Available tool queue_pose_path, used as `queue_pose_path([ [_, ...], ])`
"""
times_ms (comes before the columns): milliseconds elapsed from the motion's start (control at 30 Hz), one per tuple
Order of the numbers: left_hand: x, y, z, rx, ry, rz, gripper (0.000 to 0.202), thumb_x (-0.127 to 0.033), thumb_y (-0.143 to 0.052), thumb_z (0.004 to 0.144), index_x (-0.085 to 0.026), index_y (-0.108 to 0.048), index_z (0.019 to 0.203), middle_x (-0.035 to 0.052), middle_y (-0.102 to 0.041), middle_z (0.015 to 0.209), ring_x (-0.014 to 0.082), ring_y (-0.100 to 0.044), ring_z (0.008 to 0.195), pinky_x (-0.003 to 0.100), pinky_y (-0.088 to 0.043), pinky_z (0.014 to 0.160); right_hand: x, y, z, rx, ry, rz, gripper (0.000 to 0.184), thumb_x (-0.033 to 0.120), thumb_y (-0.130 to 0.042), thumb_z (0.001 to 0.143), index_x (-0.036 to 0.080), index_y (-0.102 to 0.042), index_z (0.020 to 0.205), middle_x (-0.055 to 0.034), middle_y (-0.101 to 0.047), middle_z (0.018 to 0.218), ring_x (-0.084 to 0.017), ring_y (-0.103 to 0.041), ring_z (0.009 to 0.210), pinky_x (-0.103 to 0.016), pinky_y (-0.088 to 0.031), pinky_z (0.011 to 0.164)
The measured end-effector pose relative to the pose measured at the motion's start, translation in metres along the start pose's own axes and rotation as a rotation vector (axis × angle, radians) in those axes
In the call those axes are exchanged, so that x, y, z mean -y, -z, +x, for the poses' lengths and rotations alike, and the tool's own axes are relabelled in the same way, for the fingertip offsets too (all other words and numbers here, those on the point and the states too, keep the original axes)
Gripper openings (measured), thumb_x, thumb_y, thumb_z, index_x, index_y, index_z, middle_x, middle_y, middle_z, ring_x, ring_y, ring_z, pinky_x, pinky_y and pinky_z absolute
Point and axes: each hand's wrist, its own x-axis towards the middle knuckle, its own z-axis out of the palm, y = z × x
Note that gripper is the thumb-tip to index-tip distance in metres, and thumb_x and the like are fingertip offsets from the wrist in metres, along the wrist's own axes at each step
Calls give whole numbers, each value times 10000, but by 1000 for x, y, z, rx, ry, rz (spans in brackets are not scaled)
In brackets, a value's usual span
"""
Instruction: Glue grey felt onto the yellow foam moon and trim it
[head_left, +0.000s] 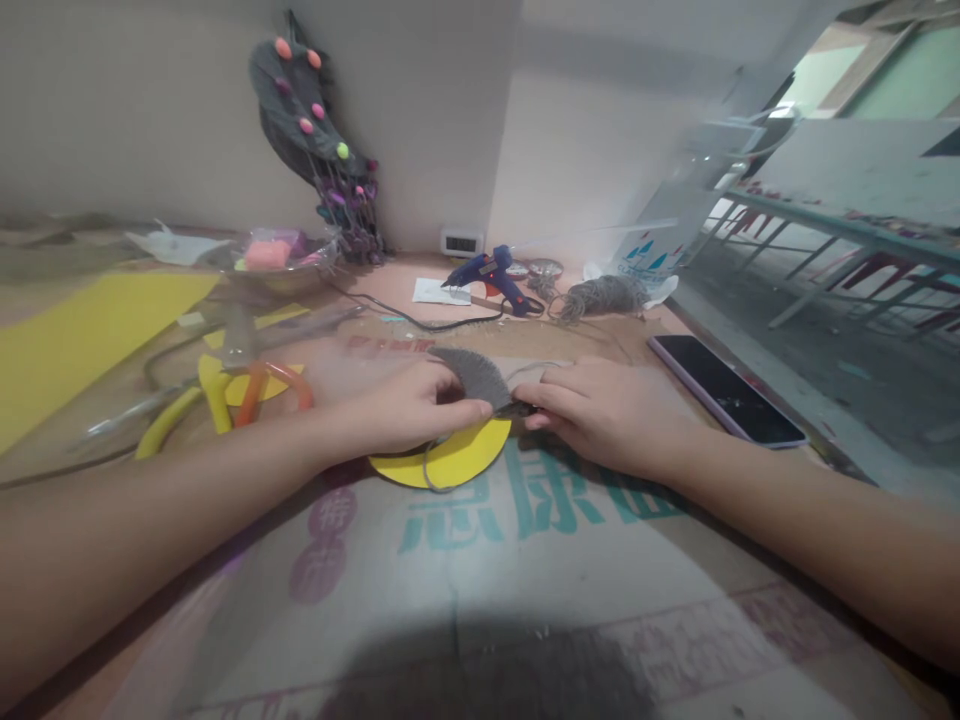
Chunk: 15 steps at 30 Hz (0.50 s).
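A yellow paper disc [457, 455] lies on printed cardboard [525, 560] in the middle of the table, with grey yarn wound over its upper part [474, 372]. My left hand [409, 405] grips the disc's left side, thumb pressed on the yarn-covered edge. My right hand [607, 410] rests at the disc's right side, fingertips pinched on the grey yarn where it meets the disc. A loose yarn strand [429, 478] curls over the yellow face.
A blue glue gun [491, 278] and a bundle of grey yarn [600, 296] lie behind. A dark phone [724, 388] sits at the right edge. Yellow sheet [82, 335], orange-handled scissors [259, 385], a clear bowl [281, 255] and a grey beaded hanging [311, 130] stand left.
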Motion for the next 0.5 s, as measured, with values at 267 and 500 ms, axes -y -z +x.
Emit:
queue_pose_path([
  [267, -3, 0, 0, -23, -26, -18, 390, -493, -482, 845, -153, -674, 831, 1, -666, 760, 132, -561, 631, 223, -400, 554, 1, 3, 0, -6, -13, 21, 332, 342, -393, 978, 144, -656, 1026, -54, -659, 746, -153, -550, 657, -279, -296, 608],
  [500, -2, 0, 0, -21, -21, -2, 412, -516, -483, 843, -151, -673, 829, 11, -683, 793, 147, -584, 664, 227, -402, 558, -1, 0, -2, 21, -1, -20, 356, 381, -372, 980, 156, -644, 1023, -44, -640, 745, -160, -529, 641, -294, -275, 609],
])
